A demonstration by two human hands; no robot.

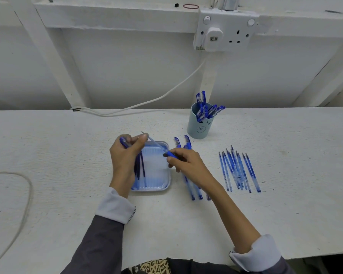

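Left hand (125,159) and right hand (186,164) on one pen (156,144) above one tray (159,172)

A rough white worktable (48,145) runs left to right against a white-painted wall (137,66) with slanting timber braces (48,56), where a double socket (226,30) sits far and right under a ledge (107,14) and a white cable (166,93) trails down to the table's far edge.

Wall socket (226,29) with white cable (166,94)
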